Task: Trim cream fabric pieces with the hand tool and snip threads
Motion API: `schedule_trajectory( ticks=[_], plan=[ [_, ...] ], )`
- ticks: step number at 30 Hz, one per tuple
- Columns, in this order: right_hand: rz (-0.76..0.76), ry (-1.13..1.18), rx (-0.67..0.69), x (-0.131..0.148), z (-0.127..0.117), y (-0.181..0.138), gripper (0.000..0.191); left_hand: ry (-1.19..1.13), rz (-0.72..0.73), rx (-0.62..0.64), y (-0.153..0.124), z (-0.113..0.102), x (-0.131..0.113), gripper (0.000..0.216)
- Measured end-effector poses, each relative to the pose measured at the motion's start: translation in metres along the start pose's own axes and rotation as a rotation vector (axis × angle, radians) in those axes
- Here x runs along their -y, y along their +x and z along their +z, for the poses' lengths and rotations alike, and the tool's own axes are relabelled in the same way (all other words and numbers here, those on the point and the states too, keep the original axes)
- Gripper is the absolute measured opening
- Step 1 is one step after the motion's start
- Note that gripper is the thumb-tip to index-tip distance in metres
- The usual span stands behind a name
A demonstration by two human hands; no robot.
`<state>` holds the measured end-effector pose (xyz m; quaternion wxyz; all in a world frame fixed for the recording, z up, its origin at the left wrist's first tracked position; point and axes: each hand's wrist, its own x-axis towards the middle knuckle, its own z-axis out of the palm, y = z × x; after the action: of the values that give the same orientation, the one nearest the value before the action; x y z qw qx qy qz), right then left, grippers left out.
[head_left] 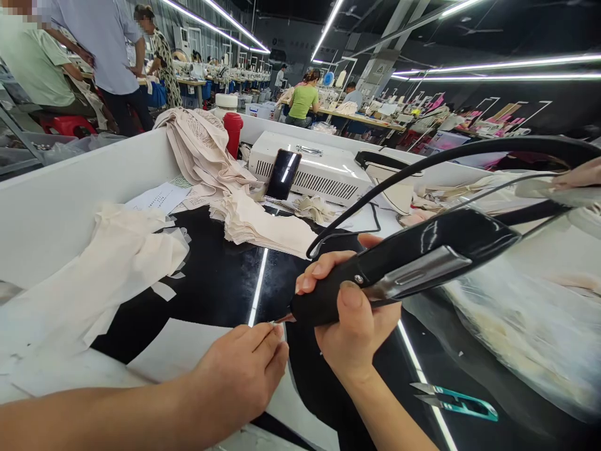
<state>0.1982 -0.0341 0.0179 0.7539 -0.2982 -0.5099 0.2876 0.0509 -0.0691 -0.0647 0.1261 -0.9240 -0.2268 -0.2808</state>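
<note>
My right hand [350, 319] is wrapped around a black corded handheld tool [413, 257] with a metal lever along its side, the thumb beside the lever. The tool tilts down to the left, and its narrow copper-coloured tip [285, 318] points at my left hand [239, 366]. The fingers of my left hand are pinched together right at that tip; what lies between them is too small to make out. Below the hands a pale sheet [183, 347] lies on the glossy black tabletop [220, 282]. Thread snips [457, 401] with a teal handle lie to the right.
Stacked beige fabric pieces [263, 222] and a phone [283, 174] leaning on a white vented box [310, 166] are at the back. Pale fabric [136, 250] lies left, a clear plastic bag [521, 332] right. A black cable [422, 166] arches overhead. Several people are beyond the table.
</note>
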Motion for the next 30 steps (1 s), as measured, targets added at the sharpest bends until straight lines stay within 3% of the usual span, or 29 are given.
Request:
schedule_trajectory(
  ticks=[6,15,22,30],
  plan=[
    [-0.016,0.018,-0.014,0.004,-0.002,0.005,0.043,-0.009,0.024,0.026,0.002,-0.002,0.006,0.019],
    [0.015,-0.025,-0.103,0.040,-0.025,0.001,0.041,0.065,-0.024,0.096,0.008,-0.011,0.054,0.023],
    [0.010,-0.009,-0.085,0.049,-0.033,-0.020,0.045,-0.282,0.108,0.021,0.020,-0.033,0.032,0.015],
    [0.108,0.018,-0.017,0.061,-0.034,-0.034,0.045,-0.363,0.144,0.056,0.023,-0.014,0.022,0.014]
  ],
)
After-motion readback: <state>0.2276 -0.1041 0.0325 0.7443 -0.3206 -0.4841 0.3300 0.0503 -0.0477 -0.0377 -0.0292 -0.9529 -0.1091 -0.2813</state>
